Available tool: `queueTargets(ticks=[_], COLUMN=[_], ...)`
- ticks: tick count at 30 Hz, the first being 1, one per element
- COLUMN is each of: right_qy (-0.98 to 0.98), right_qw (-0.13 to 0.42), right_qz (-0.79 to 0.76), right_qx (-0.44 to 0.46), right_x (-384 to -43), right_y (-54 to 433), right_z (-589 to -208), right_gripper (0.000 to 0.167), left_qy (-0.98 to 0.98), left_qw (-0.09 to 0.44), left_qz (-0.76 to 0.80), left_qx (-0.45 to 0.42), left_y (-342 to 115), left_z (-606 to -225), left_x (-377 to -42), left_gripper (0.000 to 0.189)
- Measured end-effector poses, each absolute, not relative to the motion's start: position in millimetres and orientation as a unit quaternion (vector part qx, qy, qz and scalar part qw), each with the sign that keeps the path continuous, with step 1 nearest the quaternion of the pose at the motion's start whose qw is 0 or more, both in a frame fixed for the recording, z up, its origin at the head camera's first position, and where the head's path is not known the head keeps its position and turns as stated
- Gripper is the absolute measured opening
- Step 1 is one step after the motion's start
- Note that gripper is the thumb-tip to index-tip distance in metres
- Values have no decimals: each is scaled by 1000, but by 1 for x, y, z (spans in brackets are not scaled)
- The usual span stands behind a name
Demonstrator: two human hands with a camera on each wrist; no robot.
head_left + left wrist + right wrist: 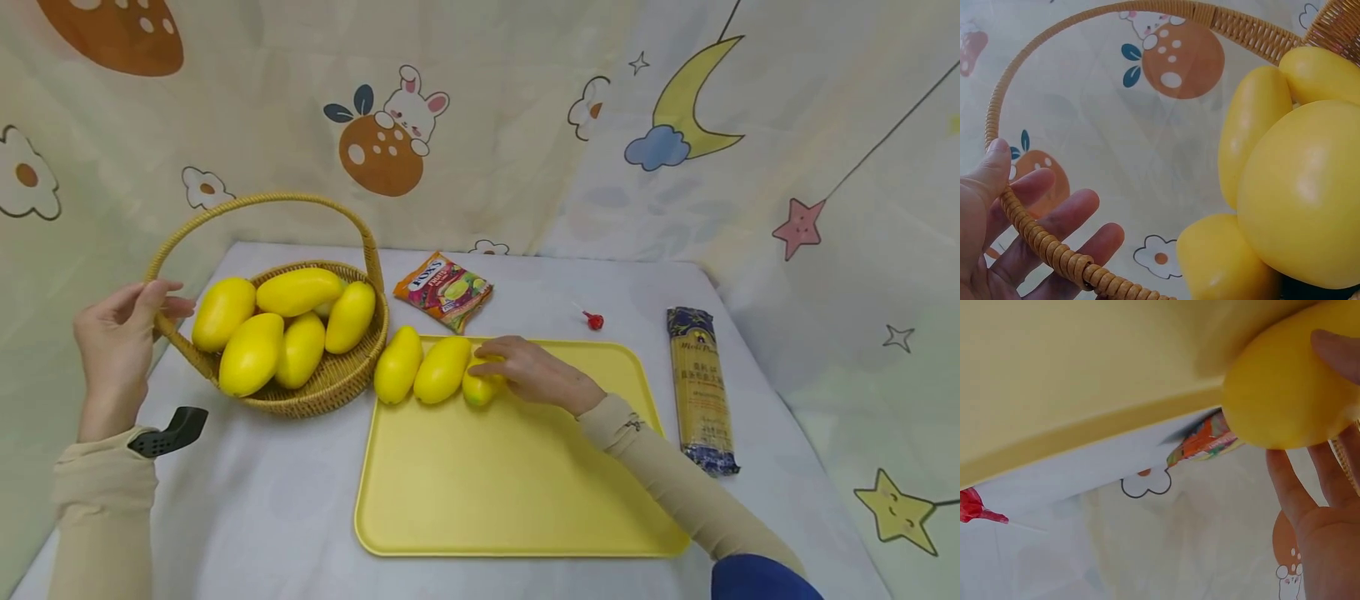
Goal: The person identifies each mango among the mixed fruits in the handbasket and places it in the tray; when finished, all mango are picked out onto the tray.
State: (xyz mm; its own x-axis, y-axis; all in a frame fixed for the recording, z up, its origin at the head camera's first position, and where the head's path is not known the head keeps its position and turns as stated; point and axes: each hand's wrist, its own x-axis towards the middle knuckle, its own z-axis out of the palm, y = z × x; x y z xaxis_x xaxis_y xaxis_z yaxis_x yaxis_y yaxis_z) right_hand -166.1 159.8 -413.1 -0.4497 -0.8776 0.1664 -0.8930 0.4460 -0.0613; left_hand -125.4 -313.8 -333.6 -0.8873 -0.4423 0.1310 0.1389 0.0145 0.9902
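A yellow mango [481, 389] was in the grasp of the right hand [536, 375], at the far side of a yellow rectangular tray [510, 500]; whether its underside fully met the surface could not be told. The right wrist view showed the thumb on one side of the fruit and fingers on the other. Just to its left, two more mangoes [442, 371] stood side by side in a row with it, their far ends by the tray's rim, the outermost near the wicker basket [322, 396]. That basket, left of the tray, held a heap of mangoes [251, 354], and the left hand [120, 337] held its arched handle [262, 198] low on the left, thumb on one side, fingers spread behind. Beyond the tray lay a Fox's Fruits candy bag [444, 292] and, farther right, a red lollipop [595, 321]. A packet of spaghetti [701, 392] lay lengthwise beside the tray's right edge. All stood on a white tablecloth [255, 500], before a pale curtain [510, 125] printed with a rabbit, flowers, a moon and stars. Beige sleeves [105, 517] covered both forearms.
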Motion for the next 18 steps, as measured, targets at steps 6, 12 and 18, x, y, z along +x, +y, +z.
queueTargets(ticks=[6, 12, 18], right_qy=[-845, -854, -865], right_qw=[59, 36, -4], right_qz=[62, 74, 73], right_qx=[528, 514, 496], right_x=[-167, -167, -168], right_y=[160, 164, 164], right_z=[-415, -412, -402], right_gripper=[45, 50, 58], left_qy=[-687, -683, -677], left_qw=[212, 213, 210], left_qz=[-683, -687, -692], left_qx=[126, 128, 138], left_y=[-314, -313, -313], left_z=[-334, -332, -331], left_x=[-125, -126, -126], left_gripper=[35, 31, 32])
